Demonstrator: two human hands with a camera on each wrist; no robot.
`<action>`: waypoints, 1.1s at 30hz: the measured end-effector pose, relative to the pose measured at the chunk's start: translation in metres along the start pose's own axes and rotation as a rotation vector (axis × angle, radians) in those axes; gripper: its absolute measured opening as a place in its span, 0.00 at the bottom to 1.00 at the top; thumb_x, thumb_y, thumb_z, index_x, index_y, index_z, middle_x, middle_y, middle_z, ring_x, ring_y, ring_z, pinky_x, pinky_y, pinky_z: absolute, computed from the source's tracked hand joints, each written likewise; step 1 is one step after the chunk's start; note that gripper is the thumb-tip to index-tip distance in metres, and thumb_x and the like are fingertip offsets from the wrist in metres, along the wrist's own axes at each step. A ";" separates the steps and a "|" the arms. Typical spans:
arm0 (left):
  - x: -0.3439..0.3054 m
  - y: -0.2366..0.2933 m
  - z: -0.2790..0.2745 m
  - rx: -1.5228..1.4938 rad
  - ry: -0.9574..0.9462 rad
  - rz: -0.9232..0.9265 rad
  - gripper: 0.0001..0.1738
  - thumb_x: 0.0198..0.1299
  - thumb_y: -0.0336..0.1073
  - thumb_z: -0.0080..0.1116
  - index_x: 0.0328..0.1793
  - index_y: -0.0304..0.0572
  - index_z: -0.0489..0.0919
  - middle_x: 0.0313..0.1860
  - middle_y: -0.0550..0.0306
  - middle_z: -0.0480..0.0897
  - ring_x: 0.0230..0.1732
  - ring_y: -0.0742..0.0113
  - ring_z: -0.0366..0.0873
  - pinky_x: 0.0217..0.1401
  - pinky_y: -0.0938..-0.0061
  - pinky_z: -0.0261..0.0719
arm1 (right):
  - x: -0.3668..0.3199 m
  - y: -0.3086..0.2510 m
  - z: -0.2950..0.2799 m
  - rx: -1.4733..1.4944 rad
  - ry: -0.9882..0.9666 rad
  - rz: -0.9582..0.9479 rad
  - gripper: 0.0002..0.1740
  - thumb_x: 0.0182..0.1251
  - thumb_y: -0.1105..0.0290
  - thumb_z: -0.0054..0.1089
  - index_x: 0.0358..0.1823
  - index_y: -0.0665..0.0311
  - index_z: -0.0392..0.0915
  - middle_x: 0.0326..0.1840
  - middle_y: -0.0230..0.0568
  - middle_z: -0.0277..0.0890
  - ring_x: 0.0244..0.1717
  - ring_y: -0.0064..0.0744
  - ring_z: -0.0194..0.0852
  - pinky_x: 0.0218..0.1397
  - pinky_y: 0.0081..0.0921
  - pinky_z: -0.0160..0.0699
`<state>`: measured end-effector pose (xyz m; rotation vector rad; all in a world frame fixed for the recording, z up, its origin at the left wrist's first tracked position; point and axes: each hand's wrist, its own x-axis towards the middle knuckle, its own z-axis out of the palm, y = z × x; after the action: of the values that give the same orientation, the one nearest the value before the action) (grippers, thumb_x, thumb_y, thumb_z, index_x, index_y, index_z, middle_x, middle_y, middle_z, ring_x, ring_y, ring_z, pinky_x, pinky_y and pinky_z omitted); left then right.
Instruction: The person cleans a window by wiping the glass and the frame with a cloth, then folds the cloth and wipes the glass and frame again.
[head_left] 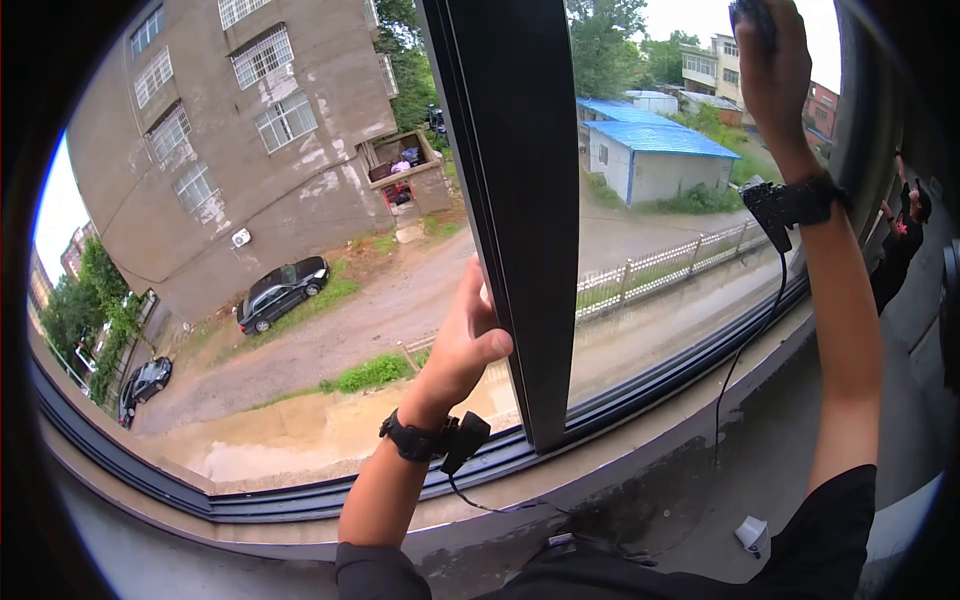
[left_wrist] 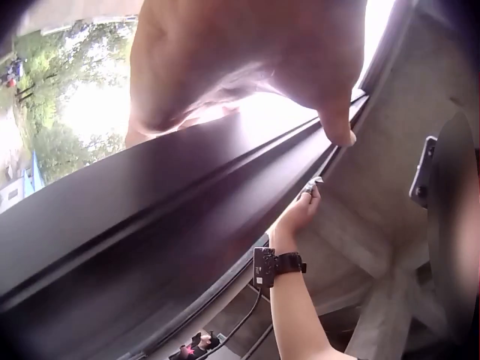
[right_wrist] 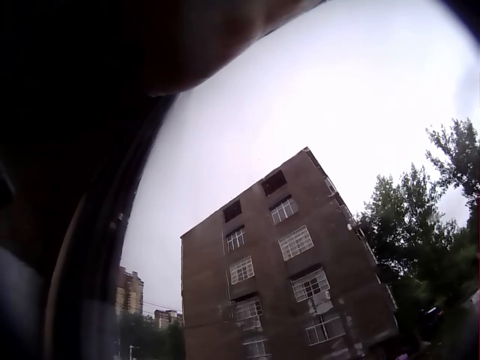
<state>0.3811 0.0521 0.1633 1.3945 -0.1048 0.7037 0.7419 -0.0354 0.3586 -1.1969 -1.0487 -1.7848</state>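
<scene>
In the head view my left hand (head_left: 466, 345) grips the left edge of an upright dark window frame (head_left: 530, 220). The left wrist view has the thumb (left_wrist: 341, 129) on one side of that frame and the other fingers mostly hidden past its edge. Raised high at the upper right, my right hand (head_left: 778, 75) holds a small dark object (head_left: 756, 22) in front of the window glass, partly cut off by the view's top. I cannot tell its kind. Only a dark, shadowed part of the right hand (right_wrist: 232, 45) shows in the right wrist view.
Window tracks (head_left: 330, 507) run along the sill below. A cable (head_left: 722, 400) hangs from the right wrist camera. A white cup-like container (head_left: 750, 533) is at the lower right. Beyond the opening are a building (head_left: 210, 200), a parked car (head_left: 283, 294) and a blue-roofed shed (head_left: 655, 150).
</scene>
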 end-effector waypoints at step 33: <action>-0.180 0.040 -0.056 -0.195 0.208 0.230 0.65 0.39 0.56 0.76 0.78 0.55 0.43 0.74 0.44 0.55 0.72 0.42 0.56 0.73 0.48 0.57 | -0.080 -0.433 -0.199 2.185 -0.959 1.127 0.23 0.69 0.77 0.45 0.66 0.64 0.62 0.61 0.44 0.70 0.63 0.30 0.66 0.65 0.28 0.63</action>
<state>0.1991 0.0344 0.1029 1.1261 -0.1668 0.9993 0.3115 -0.0335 0.1388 -0.5435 -1.3741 1.0855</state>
